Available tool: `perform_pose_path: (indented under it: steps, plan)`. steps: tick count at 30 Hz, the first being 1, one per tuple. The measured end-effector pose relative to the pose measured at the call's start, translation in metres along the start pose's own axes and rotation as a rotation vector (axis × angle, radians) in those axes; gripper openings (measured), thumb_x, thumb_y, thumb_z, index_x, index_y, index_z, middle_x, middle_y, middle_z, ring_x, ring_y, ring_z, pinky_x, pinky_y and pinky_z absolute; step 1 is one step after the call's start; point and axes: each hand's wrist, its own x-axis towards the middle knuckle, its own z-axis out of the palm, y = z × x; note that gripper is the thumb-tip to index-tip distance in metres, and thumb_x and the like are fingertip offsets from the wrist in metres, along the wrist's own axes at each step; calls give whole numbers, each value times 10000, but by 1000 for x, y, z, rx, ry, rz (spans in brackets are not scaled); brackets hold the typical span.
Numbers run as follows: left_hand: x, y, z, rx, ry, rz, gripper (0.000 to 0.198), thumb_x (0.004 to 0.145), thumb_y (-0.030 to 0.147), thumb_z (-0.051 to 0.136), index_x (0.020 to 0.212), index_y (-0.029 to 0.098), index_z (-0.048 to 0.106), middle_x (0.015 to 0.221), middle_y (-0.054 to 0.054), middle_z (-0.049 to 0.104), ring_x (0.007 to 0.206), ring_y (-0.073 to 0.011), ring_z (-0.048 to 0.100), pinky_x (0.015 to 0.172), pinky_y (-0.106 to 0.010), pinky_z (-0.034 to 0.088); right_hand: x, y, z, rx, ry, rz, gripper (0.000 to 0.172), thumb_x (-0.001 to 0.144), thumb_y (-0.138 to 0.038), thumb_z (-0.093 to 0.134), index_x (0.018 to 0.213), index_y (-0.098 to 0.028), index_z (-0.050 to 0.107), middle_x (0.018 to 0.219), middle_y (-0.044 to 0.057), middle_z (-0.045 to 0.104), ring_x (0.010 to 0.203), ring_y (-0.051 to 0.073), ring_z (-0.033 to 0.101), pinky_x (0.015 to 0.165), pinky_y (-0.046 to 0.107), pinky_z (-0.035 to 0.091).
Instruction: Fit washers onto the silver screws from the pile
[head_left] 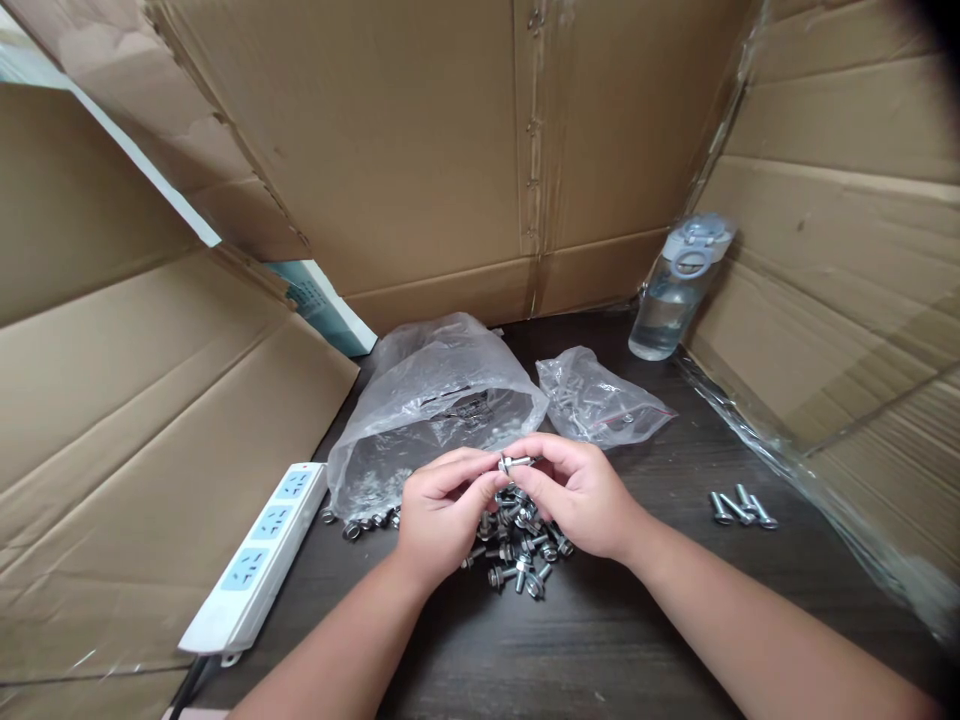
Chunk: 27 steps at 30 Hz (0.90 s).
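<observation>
Above a pile of bolts, my left hand (448,500) and my right hand (581,490) meet with a small silver bolt (519,462) between them. My left thumb and forefinger pinch its wide flanged end; whether that is the head or a nut on it, I cannot tell. The right fingers close round the shank. Beneath lies the pile of metal bolts (521,572), several with a nut on the shank, partly hidden by my hands. Small flange nuts (352,530) lie left of my left hand, by the mouth of a large clear plastic bag (442,370).
A smaller zip bag (600,400) with metal pieces lies behind my right hand. Several bolts (742,506) lie apart at the right. A water bottle (679,290) stands at the back right, a power strip (255,555) at the left. Cardboard walls (420,150) enclose the dark table (600,640).
</observation>
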Motion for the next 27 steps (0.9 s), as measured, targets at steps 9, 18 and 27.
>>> perform_pose_path:
  steps: [9,18,27]
  plan:
    - [-1,-2,-1,178,-22,259,203,781,70,710,911,216,765,813,-44,718,694,-136,685,604,-224,569,1,-5,-1,84,-37,58,176,882,-320,601,845,-150,623,652,-16,548,489,77,457,458,215,383]
    - [-1,0,0,305,-107,434,290,776,3,685,1014,168,714,848,-62,705,735,-121,671,651,-205,554,3,-1,-1,96,-63,191,366,882,-398,554,595,-177,498,442,-59,416,388,77,398,409,214,332]
    - [-1,-3,0,258,-13,273,178,787,50,698,914,168,741,817,-40,712,691,-115,682,633,-194,556,4,-1,0,178,-32,196,288,881,-405,579,728,-161,593,459,-68,432,385,75,414,402,208,350]
